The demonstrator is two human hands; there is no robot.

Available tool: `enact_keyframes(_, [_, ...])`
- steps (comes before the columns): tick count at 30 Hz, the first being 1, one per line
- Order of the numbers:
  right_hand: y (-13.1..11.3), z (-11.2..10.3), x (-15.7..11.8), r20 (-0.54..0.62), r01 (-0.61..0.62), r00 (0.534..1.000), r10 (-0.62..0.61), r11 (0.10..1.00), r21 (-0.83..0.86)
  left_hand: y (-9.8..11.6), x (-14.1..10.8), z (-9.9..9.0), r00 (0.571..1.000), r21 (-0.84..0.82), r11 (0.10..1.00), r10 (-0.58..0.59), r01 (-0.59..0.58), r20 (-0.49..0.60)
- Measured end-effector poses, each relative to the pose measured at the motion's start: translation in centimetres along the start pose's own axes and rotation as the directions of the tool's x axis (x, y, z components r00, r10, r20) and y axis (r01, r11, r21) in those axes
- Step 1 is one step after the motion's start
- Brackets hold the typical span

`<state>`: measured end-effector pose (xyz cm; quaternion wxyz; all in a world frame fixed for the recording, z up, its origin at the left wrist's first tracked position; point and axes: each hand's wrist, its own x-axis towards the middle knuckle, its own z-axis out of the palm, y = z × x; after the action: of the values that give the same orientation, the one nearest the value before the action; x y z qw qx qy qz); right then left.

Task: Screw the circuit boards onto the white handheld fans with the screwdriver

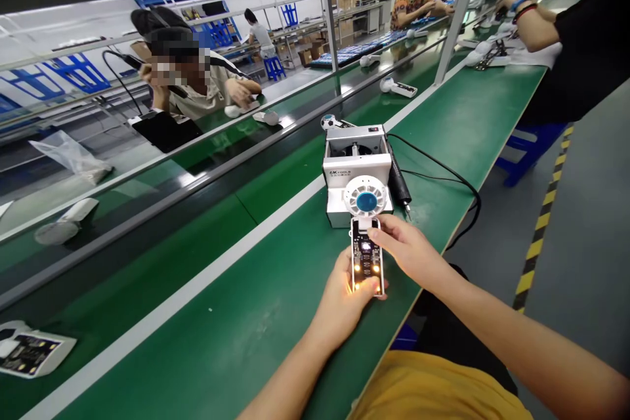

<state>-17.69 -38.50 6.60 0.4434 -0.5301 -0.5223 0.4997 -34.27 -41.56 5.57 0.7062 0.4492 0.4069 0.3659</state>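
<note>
The left hand (342,305) curls shut under a small lit circuit board (367,262), holding it just above the green table (211,348). The right hand (406,251) pinches its top edge, near a round white part (364,198) by a white tool box (342,193).

Black letters on the front of a white, boxy metal bench unit (354,177) read "K TOOLS", with an unclear mark before them and tiny characters after. Any print on the black rectangular circuit board (366,257) is too small to read.
</note>
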Motion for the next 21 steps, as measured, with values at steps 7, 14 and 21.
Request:
enact_keyframes(7, [0.7, 0.8, -0.6, -0.033, 0.000, 0.999, -0.003, 0.997, -0.082, -0.7, -1.0, 1.2, 0.992, 0.111, 0.992, 0.065, -0.053, -0.105])
enact_keyframes(14, [1.2, 0.9, -0.8, -0.031, 0.047, 0.998, -0.050, 0.994, -0.098, -0.3, -1.1, 0.1, 1.000, 0.042, 0.999, 0.011, -0.011, -0.005])
enact_keyframes(21, [0.3, 0.0, -3.0, 0.141, 0.151, 0.982, -0.129, 0.975, -0.161, -0.2, -1.6, -0.9, 0.983, 0.035, 0.998, -0.041, 0.047, -0.177])
